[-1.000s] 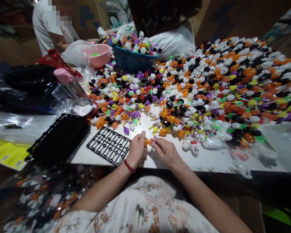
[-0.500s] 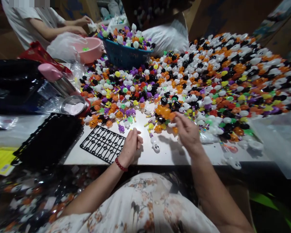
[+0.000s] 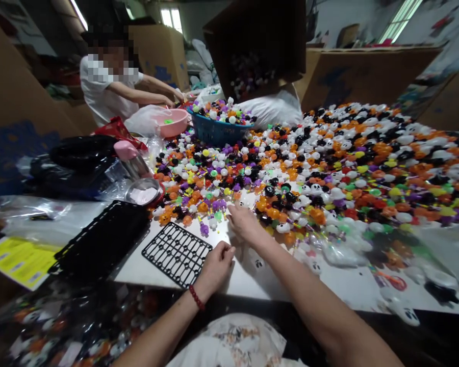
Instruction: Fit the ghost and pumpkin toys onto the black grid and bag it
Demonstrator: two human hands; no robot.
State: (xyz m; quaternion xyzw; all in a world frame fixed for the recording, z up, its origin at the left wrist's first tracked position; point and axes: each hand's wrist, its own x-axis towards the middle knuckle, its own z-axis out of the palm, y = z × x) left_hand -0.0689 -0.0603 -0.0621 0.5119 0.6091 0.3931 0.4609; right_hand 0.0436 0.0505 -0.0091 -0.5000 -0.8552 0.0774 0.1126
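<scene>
Right grip (image 3: 247,223) is near toys (image 3: 271,202) on white table (image 3: 135,267), boxes (image 3: 371,74) behind.

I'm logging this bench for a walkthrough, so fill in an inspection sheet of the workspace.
Surface: white table, largely covered by small toys.
Job's things: mixed-colour toys in a loose heap; black grid lying on the table.
Clutter: pink-topped bottle, metal bowl and yellow sheet on the left.
Left grip: bare hand, fingers curled, overlapping the grid's corner in view; contact unclear.
Right grip: bare hand at the heap's near edge; hold unclear.
Cables: nothing seen.
Surroundings: another person near a pink basin; blue basket heaped with toys; cardboard boxes.
</scene>
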